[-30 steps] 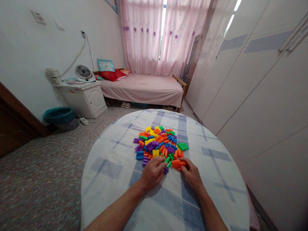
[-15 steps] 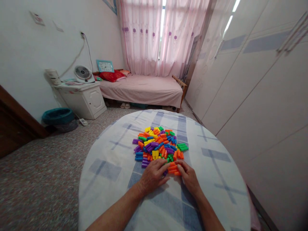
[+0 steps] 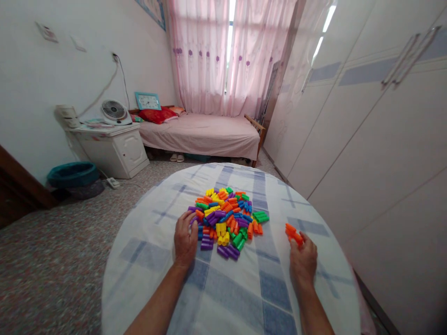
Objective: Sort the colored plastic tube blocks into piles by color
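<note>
A heap of small plastic tube blocks (image 3: pixel 226 216) in orange, purple, yellow, green and blue lies in the middle of a round table (image 3: pixel 153 260) covered with a white and blue checked cloth. My left hand (image 3: pixel 185 239) rests flat at the heap's left edge, fingers stretched onto purple and blue blocks. My right hand (image 3: pixel 303 258) is off to the right, apart from the heap, with its fingers closed on a joined group of orange blocks (image 3: pixel 293 233).
A white wardrobe wall (image 3: pixel 366 139) runs close along the table's right side. Beyond the table stand a pink bed (image 3: pixel 202 132), a white cabinet (image 3: pixel 111 149) with a fan, and a teal basin (image 3: pixel 71 173) on the speckled floor.
My right hand carried the orange blocks from the heap's near edge out to the right. My left hand slid from the heap's front to its left side. The view shifted slightly.
</note>
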`<state>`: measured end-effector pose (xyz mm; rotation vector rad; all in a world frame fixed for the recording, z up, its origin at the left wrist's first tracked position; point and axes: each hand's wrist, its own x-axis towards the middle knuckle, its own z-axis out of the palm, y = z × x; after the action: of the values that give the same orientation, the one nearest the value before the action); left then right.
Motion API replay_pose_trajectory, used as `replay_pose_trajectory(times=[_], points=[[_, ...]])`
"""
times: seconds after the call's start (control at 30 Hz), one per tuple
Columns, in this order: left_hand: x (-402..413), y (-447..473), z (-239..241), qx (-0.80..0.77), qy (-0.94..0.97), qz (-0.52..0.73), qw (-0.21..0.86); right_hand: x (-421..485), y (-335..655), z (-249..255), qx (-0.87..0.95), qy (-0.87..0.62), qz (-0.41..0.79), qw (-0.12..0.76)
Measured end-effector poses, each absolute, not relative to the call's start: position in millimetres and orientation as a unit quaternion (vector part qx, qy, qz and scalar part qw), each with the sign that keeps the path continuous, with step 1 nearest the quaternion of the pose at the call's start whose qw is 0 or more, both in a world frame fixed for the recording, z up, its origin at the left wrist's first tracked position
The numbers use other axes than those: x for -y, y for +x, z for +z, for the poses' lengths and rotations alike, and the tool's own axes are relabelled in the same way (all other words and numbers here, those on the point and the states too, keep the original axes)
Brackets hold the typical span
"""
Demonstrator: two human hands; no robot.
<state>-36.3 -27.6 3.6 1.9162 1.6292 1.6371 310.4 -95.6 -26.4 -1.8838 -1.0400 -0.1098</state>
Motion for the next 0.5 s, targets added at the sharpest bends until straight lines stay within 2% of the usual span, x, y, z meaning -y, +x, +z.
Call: replay_pose_trajectory(times=[0.1,0.2,0.37,0.5], points=[[15.8,-46.5,-5.1,-0.591,0.614,0.518,0.075,94.1,305.7,-22.7,0.395,-0.808,-0.104,0.425],[7.8,-51.1,-13.2,-0.622,0.605,0.488,0.095,93.9,303.0,-22.1,0.413,-0.811,-0.107,0.400],[5.4,-49.6,-15.6,-0.622,0.623,0.461,0.110,93.6,294.9,-16.2,0.445,-0.764,-0.141,0.445],[6.3,-47.1,-13.6,-0.621,0.633,0.448,0.112,88.0,269.0,-5.5,0.562,-0.694,-0.052,0.448]])
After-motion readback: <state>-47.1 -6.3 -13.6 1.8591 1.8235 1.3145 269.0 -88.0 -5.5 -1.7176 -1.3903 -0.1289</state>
